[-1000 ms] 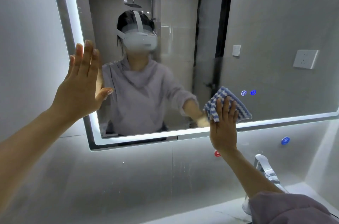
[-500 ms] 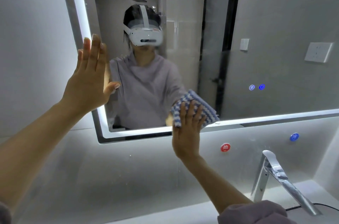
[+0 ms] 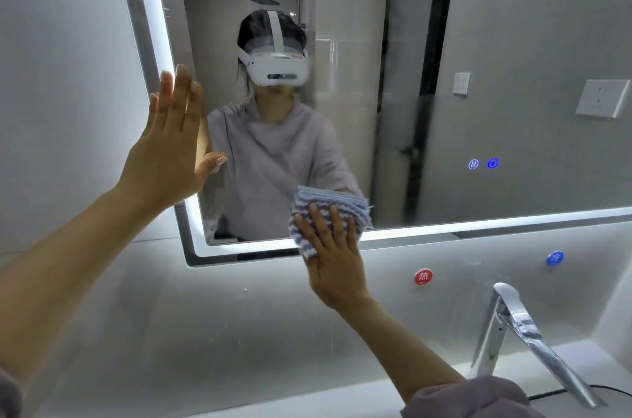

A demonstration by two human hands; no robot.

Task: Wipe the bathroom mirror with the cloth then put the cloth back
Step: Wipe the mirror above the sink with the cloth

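Striped cloth (image 3: 330, 216) slid left under right hand (image 3: 337, 260)

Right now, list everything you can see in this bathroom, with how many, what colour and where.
mirror: one, with a lit white border, on the wall ahead
cloth: one, blue and white striped, folded, pressed on the mirror's lower edge
touch buttons: two, glowing blue, on the mirror's lower right
red sticker: one, on the wall below the mirror
blue sticker: one, on the wall right of the red one
tap: one, chrome, lower right
counter: one, white, along the bottom
cable: one, black, behind the tap
left hand: open, flat at the mirror's left edge
right hand: flat grip pressing the cloth to the glass
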